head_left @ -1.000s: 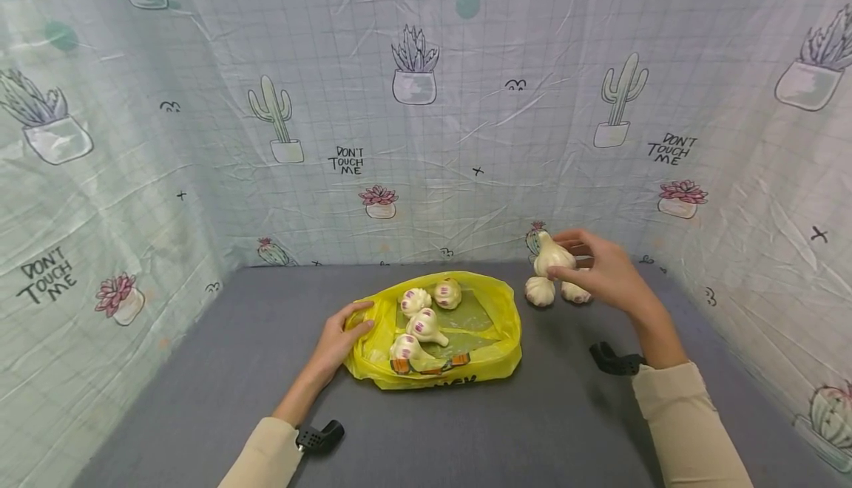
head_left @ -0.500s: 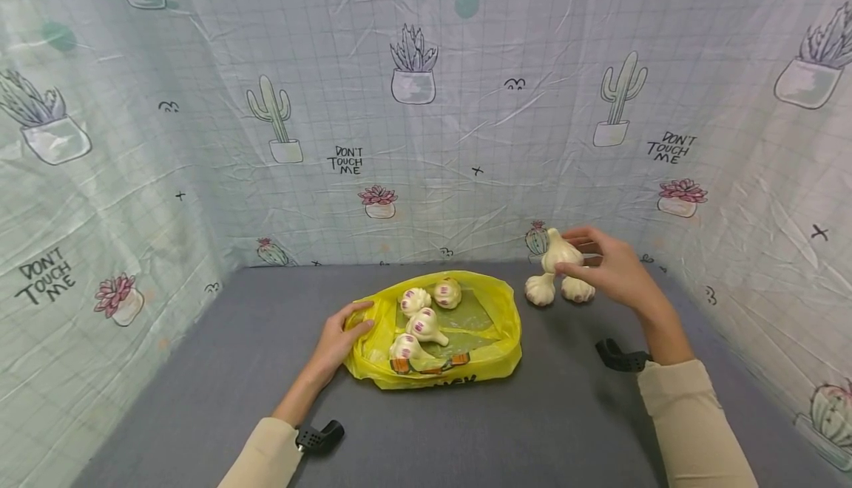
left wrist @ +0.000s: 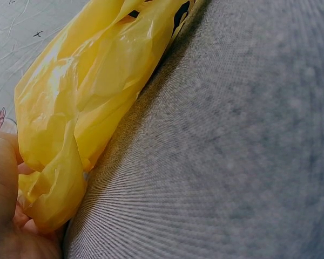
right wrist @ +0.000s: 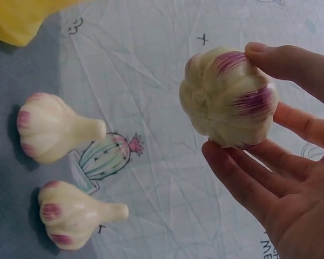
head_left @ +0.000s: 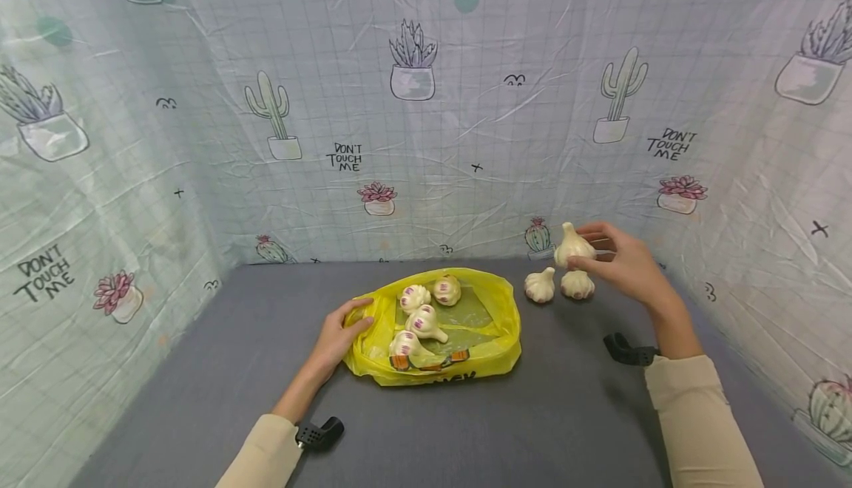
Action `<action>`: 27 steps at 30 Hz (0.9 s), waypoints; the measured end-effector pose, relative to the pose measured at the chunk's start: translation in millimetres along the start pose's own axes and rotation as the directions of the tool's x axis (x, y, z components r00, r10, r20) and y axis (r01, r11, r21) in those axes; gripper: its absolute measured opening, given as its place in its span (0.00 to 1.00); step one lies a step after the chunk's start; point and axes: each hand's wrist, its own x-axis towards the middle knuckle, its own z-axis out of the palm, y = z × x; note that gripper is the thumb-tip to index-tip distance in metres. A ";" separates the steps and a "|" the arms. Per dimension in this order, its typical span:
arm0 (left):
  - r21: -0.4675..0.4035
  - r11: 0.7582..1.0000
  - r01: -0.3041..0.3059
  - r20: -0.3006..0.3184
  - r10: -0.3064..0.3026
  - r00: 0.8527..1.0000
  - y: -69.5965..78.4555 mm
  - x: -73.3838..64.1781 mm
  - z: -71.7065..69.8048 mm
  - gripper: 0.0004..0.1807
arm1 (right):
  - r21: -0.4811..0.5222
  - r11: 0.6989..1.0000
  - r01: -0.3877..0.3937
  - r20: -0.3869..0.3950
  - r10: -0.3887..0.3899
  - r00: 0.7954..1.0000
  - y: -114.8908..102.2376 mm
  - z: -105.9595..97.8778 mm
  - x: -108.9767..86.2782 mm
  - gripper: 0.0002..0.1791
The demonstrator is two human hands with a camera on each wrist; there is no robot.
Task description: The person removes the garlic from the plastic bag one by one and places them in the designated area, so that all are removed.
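My right hand [head_left: 624,260] pinches a white garlic bulb [head_left: 574,247] between thumb and fingertips, raised above the far right of the table with its stem up. Purple streaks mark its underside in the right wrist view. Below it, two more garlic bulbs stand side by side, one to the left [head_left: 539,286] and one nearer the hand [head_left: 577,285]. My left hand [head_left: 337,336] holds the left edge of an open yellow plastic bag [head_left: 509,325], thumb over the rim; in the left wrist view the film bunches between thumb and fingers. Several garlic bulbs [head_left: 423,322] lie inside the bag, toward its left side.
A grey cloth-covered table [head_left: 426,436] bears everything. Behind and at both sides hangs a pale curtain [head_left: 426,133] printed with cactus drawings, its lower edge at the table's back.
My right hand has carried its garlic bulb a little to the right and slightly up, from above the left loose bulb to above the right one. The left hand and bag stay put.
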 end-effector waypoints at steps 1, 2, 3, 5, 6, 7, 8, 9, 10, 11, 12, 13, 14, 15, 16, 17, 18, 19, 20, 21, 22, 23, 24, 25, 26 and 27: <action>0.000 1.000 -0.001 0.001 0.001 1.000 -0.1 -0.1 -0.1 0.25 | -0.002 1.000 0.002 -0.006 -0.002 1.000 1.5 -0.7 0.4 0.38; -0.002 1.000 -0.002 0.000 0.002 1.000 0.2 -0.2 -0.2 0.26 | -0.003 1.000 0.003 -0.012 -0.004 1.000 3.0 -1.5 0.6 0.37; -0.001 1.000 -0.003 0.000 0.003 1.000 0.1 -0.2 -0.3 0.26 | -0.003 1.000 0.005 -0.019 -0.005 1.000 4.5 -2.3 0.9 0.37; 0.002 1.000 -0.007 -0.001 0.007 1.000 -0.3 0.1 -0.5 0.26 | -0.005 1.000 0.012 -0.034 -0.012 0.999 7.6 -3.8 1.6 0.36; 0.000 1.000 -0.008 -0.001 0.008 1.000 -0.5 0.2 -0.6 0.26 | -0.004 1.000 0.014 -0.040 -0.014 0.999 9.0 -4.7 1.8 0.35; -0.005 1.000 -0.009 0.000 0.009 1.000 -0.7 0.4 -0.3 0.26 | -0.001 1.000 0.017 -0.046 -0.017 0.999 10.4 -5.5 2.0 0.35; -0.008 1.000 -0.009 0.001 0.009 1.000 -0.7 0.5 0.0 0.26 | -0.002 1.000 0.015 -0.054 -0.015 0.998 11.6 -6.3 2.1 0.35; -0.007 1.000 -0.010 0.004 0.010 1.000 -0.9 0.7 0.2 0.25 | -0.003 1.000 0.015 -0.060 -0.015 0.998 12.7 -7.3 2.1 0.35; -0.009 1.000 -0.010 0.006 0.010 1.000 -1.0 0.7 0.5 0.25 | -0.002 1.000 0.014 -0.065 -0.014 0.998 13.8 -8.2 2.0 0.35; -0.010 1.000 -0.009 0.007 0.009 1.000 -1.2 0.7 0.8 0.25 | -0.004 1.000 0.013 -0.069 -0.014 0.998 15.0 -9.1 1.9 0.35; -0.015 1.000 -0.007 0.006 0.007 1.000 -1.2 0.7 1.1 0.25 | -0.007 1.000 0.013 -0.076 -0.014 0.997 16.0 -9.9 1.7 0.34; -0.015 1.000 -0.006 0.005 0.006 1.000 -1.5 0.7 1.3 0.25 | -0.007 1.000 0.012 -0.082 -0.013 0.997 17.3 -10.6 1.5 0.34; -0.013 1.000 -0.006 0.004 0.006 1.000 -1.6 0.7 1.4 0.24 | -0.011 1.000 0.009 -0.091 -0.010 0.996 18.6 -11.4 1.3 0.34; -0.013 1.000 -0.007 0.004 0.007 1.000 -1.8 0.6 1.4 0.24 | -0.011 1.000 0.010 -0.096 -0.010 0.995 20.0 -12.4 0.9 0.34; -0.013 1.000 -0.008 0.002 0.008 1.000 -1.8 0.6 1.5 0.24 | -0.011 1.000 0.007 -0.103 -0.008 0.995 21.1 -13.3 0.5 0.34; -0.013 1.000 -0.009 0.000 0.009 1.000 -1.7 0.6 1.5 0.24 | -0.014 1.000 0.004 -0.110 -0.005 0.994 22.2 -14.2 0.2 0.35; -0.013 1.000 -0.010 -0.002 0.010 1.000 -1.5 0.6 1.5 0.24 | -0.013 1.000 -0.001 -0.116 -0.001 0.993 23.1 -15.3 -0.1 0.35; -0.010 1.000 -0.013 -0.001 0.013 1.000 -1.4 0.6 1.5 0.24 | -0.012 1.000 -0.006 -0.120 0.005 0.993 24.0 -16.4 -0.3 0.35; -0.009 1.000 -0.015 0.000 0.015 1.000 -1.2 0.5 1.4 0.24 | -0.013 1.000 -0.014 -0.124 0.012 0.992 24.4 -17.5 -0.8 0.35; -0.008 1.000 -0.017 0.001 0.017 1.000 -1.2 0.5 1.3 0.24 | -0.011 1.000 -0.018 -0.125 0.016 0.992 24.8 -18.7 -1.1 0.36; -0.009 1.000 -0.018 0.000 0.018 1.000 -1.1 0.5 1.2 0.24 | -0.010 1.000 -0.023 -0.126 0.021 0.992 24.7 -19.9 -1.5 0.36; -0.009 1.000 -0.017 0.000 0.017 1.000 -0.9 0.5 1.1 0.24 | -0.008 1.000 -0.027 -0.126 0.025 0.992 24.7 -21.0 -1.9 0.36; -0.010 1.000 -0.017 0.000 0.017 1.000 -1.0 0.5 1.1 0.24 | -0.005 1.000 -0.030 -0.128 0.029 0.991 24.8 -22.0 -2.4 0.36; -0.012 1.000 -0.018 0.001 0.018 1.000 -1.1 0.6 1.0 0.24 | -0.002 0.999 -0.034 -0.130 0.033 0.991 24.9 -22.9 -2.8 0.36; -0.011 1.000 -0.017 0.001 0.017 1.000 -1.0 0.6 1.0 0.24 | 0.000 0.999 -0.038 -0.131 0.038 0.991 25.1 -23.8 -3.6 0.36; -0.011 1.000 -0.016 0.001 0.016 1.000 -1.0 0.8 1.1 0.24 | 0.003 0.999 -0.038 -0.132 0.038 0.990 25.4 -24.5 -4.2 0.36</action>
